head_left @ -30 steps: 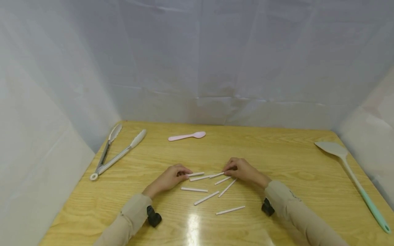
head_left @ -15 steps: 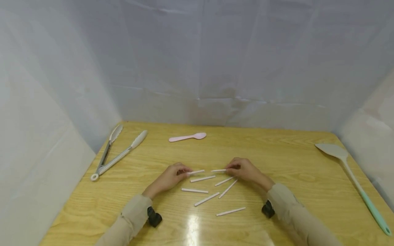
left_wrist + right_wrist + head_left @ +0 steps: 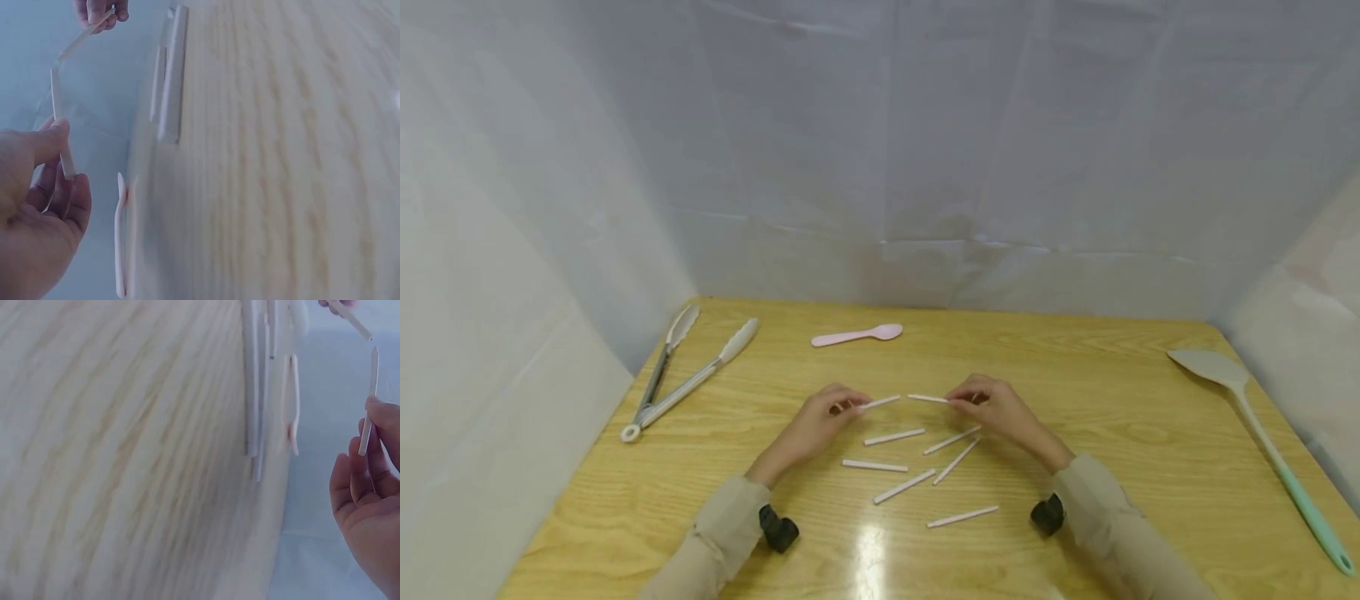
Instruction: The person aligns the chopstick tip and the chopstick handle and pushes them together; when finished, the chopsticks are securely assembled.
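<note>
My left hand pinches a thin white stick between thumb and fingers, its free end pointing right. My right hand pinches a second white stick, which points left. In the head view the free ends face each other with a small gap. The left wrist view shows the left hand's stick upright, close to the other one. From the right wrist, that hand's stick lies between thumb and fingertips, lifted off the table. Several similar loose sticks lie on the table below the hands.
A pink spoon lies behind the hands on the wooden table. Spread metal tongs rest at the left edge. Along the right edge lies a spatula with a green handle. White sheeting encloses the back and sides.
The right hand has lifted its stick away from the loose ones. Both hands have risen a little, bringing the two held sticks' free ends close together. The loose sticks stay put.
</note>
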Available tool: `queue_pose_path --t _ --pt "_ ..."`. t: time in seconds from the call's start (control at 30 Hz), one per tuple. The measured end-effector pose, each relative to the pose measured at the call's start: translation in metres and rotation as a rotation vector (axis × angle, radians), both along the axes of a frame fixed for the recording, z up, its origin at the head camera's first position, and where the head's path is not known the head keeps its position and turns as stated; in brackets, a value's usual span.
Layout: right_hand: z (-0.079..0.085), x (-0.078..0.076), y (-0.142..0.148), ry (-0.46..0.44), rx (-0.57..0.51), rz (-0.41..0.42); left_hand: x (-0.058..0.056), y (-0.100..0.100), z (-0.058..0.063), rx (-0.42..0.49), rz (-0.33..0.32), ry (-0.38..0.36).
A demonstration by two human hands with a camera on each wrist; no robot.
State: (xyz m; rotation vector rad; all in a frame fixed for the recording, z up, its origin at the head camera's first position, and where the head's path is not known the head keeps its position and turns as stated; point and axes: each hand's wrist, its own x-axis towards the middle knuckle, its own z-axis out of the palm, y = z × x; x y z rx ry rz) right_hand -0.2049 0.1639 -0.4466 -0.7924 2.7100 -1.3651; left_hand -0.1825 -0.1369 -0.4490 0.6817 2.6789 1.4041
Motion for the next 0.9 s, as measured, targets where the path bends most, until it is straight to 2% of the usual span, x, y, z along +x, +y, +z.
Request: queue_pose_path --t 0.33,0.57,0.9 --pt "0.008 0.004 -0.004 0.007 -0.023 0.009 -0.002 0.004 0.005 0.031 -0.015 0.051" --pt "0.01 0.005 -0.003 0.006 -0.008 0.009 -0.004 0.006 0.007 0.019 -0.021 0.048" --pt "0.008 0.002 -0.001 0.106 0.006 0.022 -0.005 0.011 0.007 -0.005 -0.044 0.084"
